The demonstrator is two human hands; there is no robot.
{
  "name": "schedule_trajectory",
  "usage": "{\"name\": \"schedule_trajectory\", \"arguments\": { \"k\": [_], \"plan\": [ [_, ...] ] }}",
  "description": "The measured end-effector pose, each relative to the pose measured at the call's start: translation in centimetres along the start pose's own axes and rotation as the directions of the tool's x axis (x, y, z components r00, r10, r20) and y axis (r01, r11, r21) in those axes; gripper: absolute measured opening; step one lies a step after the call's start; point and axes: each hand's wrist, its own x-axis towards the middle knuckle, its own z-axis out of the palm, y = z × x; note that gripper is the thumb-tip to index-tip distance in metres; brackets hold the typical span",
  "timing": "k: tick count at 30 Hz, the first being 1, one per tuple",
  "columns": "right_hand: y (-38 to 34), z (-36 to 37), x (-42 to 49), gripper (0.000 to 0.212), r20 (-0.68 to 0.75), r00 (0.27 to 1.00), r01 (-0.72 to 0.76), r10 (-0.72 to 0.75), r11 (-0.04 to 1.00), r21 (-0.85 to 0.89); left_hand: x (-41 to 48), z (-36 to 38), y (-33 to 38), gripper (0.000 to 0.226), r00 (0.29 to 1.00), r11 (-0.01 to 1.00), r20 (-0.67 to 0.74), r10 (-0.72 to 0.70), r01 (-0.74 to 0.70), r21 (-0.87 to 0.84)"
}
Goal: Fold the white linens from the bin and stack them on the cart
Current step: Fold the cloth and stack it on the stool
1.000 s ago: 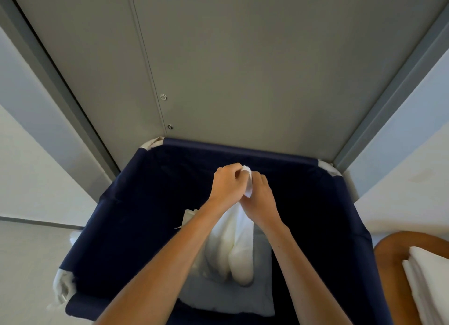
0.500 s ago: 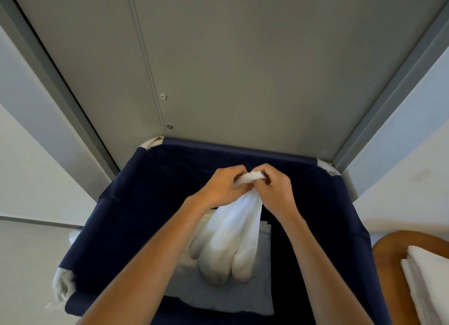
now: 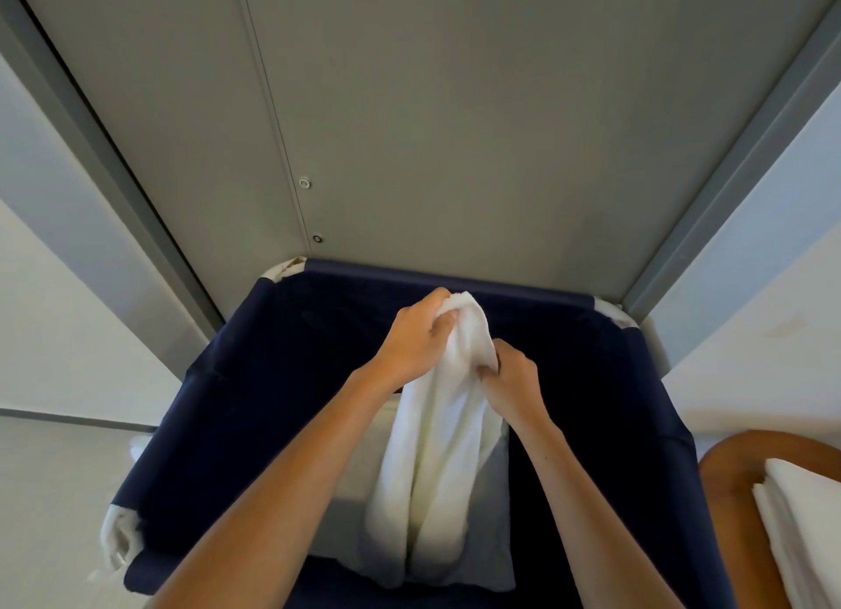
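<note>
A white towel (image 3: 432,463) hangs bunched over the navy fabric bin (image 3: 236,408). My left hand (image 3: 416,340) grips its top end, held highest. Lower and to the right, my right hand (image 3: 512,381) pinches the towel's right edge. The towel's lower end droops into the bin onto a flat pale linen (image 3: 496,540) lying at the bottom. At the lower right, folded white linens (image 3: 801,526) lie stacked on the brown wooden cart top (image 3: 732,467).
A grey metal panel (image 3: 455,131) rises straight behind the bin, framed by grey posts. White walls stand at both sides. White frame corners (image 3: 284,269) stick out at the bin's rim.
Both hands gripped the towel's top together. Now my left hand has lifted the top end higher and my right hand has slid down the right edge. More towel hangs out.
</note>
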Motion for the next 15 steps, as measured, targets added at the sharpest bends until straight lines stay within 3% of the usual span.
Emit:
{"name": "schedule_trajectory", "arguments": {
  "k": [6,8,10,12,15],
  "plan": [
    [-0.3,-1.2,-0.1,0.028,-0.102,0.993,0.082,-0.066,0.983,0.165,0.2,-0.8,-1.3,0.015,0.996,0.993,-0.041,-0.076,0.079,0.083],
    [-0.5,-1.3,-0.2,0.031,-0.097,0.992,0.105,-0.085,0.969,0.225,0.1,-1.0,-1.0,0.003,0.995,0.996,-0.041,-0.093,0.093,-0.002],
    [-0.6,-1.3,-0.1,0.031,-0.090,0.991,0.117,-0.096,0.954,0.275,-0.2,-1.0,-0.6,0.016,0.993,0.989,0.043,-0.108,0.111,-0.099],
    [-0.7,-1.3,0.0,0.029,-0.093,0.990,0.125,-0.102,0.949,0.291,-0.4,-0.6,-0.5,0.027,0.983,0.991,0.134,-0.123,0.129,-0.035],
    [-0.9,-1.5,0.0,0.026,-0.114,0.987,0.141,-0.113,0.951,0.274,-0.1,0.0,-0.4,0.010,0.988,0.990,0.089,-0.127,0.121,0.066]
  ]
}}
